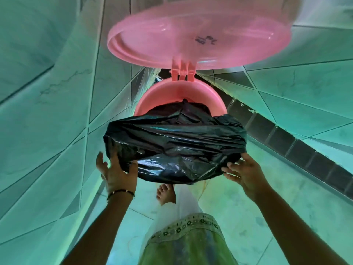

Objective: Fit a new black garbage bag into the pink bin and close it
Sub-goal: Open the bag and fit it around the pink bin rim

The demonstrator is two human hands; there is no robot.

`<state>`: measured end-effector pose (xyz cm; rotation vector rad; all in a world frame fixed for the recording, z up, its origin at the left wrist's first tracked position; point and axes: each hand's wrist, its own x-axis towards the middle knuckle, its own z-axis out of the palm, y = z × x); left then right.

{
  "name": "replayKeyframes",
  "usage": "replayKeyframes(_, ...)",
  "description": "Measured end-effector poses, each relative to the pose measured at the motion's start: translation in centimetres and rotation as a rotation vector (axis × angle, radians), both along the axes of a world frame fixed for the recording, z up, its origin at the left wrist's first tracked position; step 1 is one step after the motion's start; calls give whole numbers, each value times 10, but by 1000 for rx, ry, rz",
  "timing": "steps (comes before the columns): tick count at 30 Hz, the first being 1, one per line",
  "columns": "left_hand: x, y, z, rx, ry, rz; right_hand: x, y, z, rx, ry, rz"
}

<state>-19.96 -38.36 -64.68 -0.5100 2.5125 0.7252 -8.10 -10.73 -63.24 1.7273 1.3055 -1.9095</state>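
The pink bin [162, 93] stands ahead of me in a tiled corner, its hinged lid [198, 35] raised open above it. A black garbage bag [175, 142] is folded over the near rim and hangs down the bin's front, while the far rim shows bare pink. My left hand [116, 173] is at the bag's lower left edge, thumb pressed on the plastic and fingers spread. My right hand [242, 173] touches the bag's lower right edge with straight fingers. The bin's body is hidden behind the bag.
Tiled walls [47, 83] close in on the left and right of the bin, with a dark tile band [282, 140] along the right wall. My bare foot [166, 194] and green garment [187, 240] are on the tiled floor below the bag.
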Motion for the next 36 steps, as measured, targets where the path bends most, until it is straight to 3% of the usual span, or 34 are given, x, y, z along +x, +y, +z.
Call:
replayKeyframes(2, 17, 11, 3, 35, -23, 321, 7, -12, 6, 68, 42, -286)
replayKeyframes(4, 33, 21, -2, 95, -217, 624, 14, -27, 3, 203, -67, -445)
replayKeyframes(5, 39, 26, -8, 220, -343, 803, 17, -36, -1, 206, -128, -490)
replayKeyframes(7, 50, 32, -15, 553, -582, 1076, 16, -54, -7, 3, -182, -494)
replayKeyframes(10, 62, 38, -23, 684, -695, 1028, 1, -76, -11, -314, -183, -206)
replayKeyframes(14, 60, 32, -39, 529, -684, 890, -13, -77, -32, -111, -217, 97)
replayKeyframes(17, 62, 22, -53, 300, -664, 624, -7, -64, -43, 40, -283, 311)
replayKeyframes(20, 65, 19, -55, 230, -693, 493, 3, -54, -46, 76, -378, 401)
replayKeyframes(23, 59, 21, -47, 378, -675, 711, -1, -43, -32, 0, -409, 519)
replayKeyframes(25, 52, 16, -47, 398, -568, 914, -9, -35, -14, 35, -461, 727)
replayKeyframes(28, 41, 9, -39, 240, -490, 959, -23, -23, 21, 596, -533, 1202)
replayKeyframes(29, 40, 11, -34, 212, -508, 941, -28, -23, 33, 776, -460, 1248)
replayKeyframes(31, 39, 20, -26, 244, -495, 959, -39, -31, 47, 920, -208, 1249)
replayKeyframes(33, 38, 37, -22, 365, -509, 1009, -48, -46, 41, 837, -49, 1383)
replayKeyframes(36, 30, 53, -26, 474, -503, 1069, -57, -67, 10, 689, -72, 1633)
